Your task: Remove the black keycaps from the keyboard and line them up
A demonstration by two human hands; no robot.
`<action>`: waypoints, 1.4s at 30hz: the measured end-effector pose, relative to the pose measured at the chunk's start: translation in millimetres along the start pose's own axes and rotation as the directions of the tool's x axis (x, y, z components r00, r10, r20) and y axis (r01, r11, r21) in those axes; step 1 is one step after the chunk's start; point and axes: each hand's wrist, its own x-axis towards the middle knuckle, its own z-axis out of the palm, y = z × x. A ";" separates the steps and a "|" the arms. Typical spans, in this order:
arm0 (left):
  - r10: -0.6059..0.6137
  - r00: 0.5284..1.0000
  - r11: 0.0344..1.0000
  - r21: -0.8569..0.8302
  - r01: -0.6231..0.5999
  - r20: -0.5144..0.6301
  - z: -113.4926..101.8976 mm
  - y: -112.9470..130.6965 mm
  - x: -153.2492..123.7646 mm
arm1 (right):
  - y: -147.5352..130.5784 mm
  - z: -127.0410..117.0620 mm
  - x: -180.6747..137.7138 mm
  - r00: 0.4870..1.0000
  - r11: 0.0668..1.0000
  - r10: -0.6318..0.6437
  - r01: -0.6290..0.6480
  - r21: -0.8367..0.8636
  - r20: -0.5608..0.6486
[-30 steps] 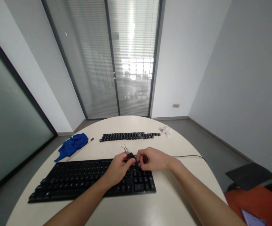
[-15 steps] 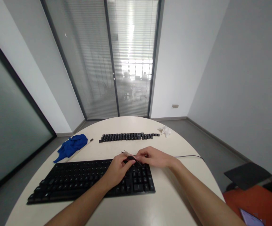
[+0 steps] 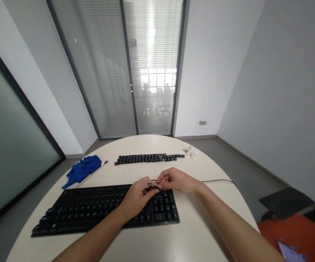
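A black keyboard (image 3: pixel 91 203) lies across the front of the table. Above its upper right part, my left hand (image 3: pixel 137 196) is closed, thumb and fingers pinching a small dark tool with a thin metallic-looking part (image 3: pixel 152 185). My fingers hide much of it, so its exact kind is unclear. My right hand (image 3: pixel 175 180) is right beside it, over the keyboard's top right corner, with thumb and fingertips drawn together at the tool's right end. Whatever those fingertips grip is too small to make out.
Rows of loose black keycaps (image 3: pixel 146 158) lie farther back on the round table (image 3: pixel 201 218). A blue cloth (image 3: pixel 83 169) and a thin brush (image 3: pixel 93 174) are at left. Crumpled white tissue (image 3: pixel 191 151) sits back right. A black cable (image 3: pixel 217 180) runs off the right edge.
The tool between my hands has turned and shows more of its metallic-looking part. My left hand has shifted slightly right; my right hand is nearly in the same place.
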 end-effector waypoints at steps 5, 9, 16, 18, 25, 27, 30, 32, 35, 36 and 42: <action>0.019 1.000 0.996 0.086 -0.017 -0.025 0.2 -1.9 0.8 | -4.4 5.2 3.3 0.992 0.984 -0.069 0.050 -0.173 -0.103; 0.007 1.000 0.997 0.074 -0.005 -0.019 0.8 -1.0 0.6 | -0.9 -8.8 3.6 0.944 0.949 -0.178 0.091 -0.301 -0.278; -0.016 1.000 0.998 0.068 0.016 -0.013 1.1 -0.6 0.1 | 40.1 -66.6 -10.4 0.731 0.816 -0.195 -0.249 -0.521 -0.654; -0.014 1.000 0.998 0.068 0.015 -0.011 0.7 -0.3 -0.2 | 51.2 -75.9 -14.4 0.676 0.792 -0.184 -0.328 -0.515 -0.714; -0.027 1.000 0.997 0.065 0.028 -0.010 0.3 0.6 -1.4 | 64.7 -79.5 -12.1 0.648 0.761 -0.182 -0.384 -0.523 -0.740; -0.027 1.000 0.998 0.063 0.028 -0.006 0.2 0.6 -1.5 | 64.5 -78.9 -10.0 0.657 0.756 -0.185 -0.380 -0.532 -0.731; -0.029 1.000 0.998 0.056 0.029 -0.004 -0.2 1.0 -1.1 | 64.8 -79.1 -8.8 0.666 0.755 -0.185 -0.375 -0.538 -0.723; -0.035 0.999 0.998 0.053 0.034 0.002 -0.4 1.4 -0.7 | 65.2 -79.8 -9.3 0.664 0.753 -0.186 -0.377 -0.539 -0.725; -0.038 0.999 0.997 0.061 0.037 0.008 -0.8 1.8 -0.5 | 64.5 -81.2 -11.4 0.650 0.745 -0.182 -0.399 -0.535 -0.738; -0.037 0.999 0.997 0.063 0.037 0.008 -0.9 1.9 -0.6 | 63.9 -81.5 -12.5 0.643 0.740 -0.175 -0.413 -0.531 -0.745; -0.031 0.999 0.998 0.051 0.031 0.007 -1.2 0.8 -1.5 | 60.2 -79.9 -18.9 0.640 0.700 -0.115 -0.491 -0.519 -0.760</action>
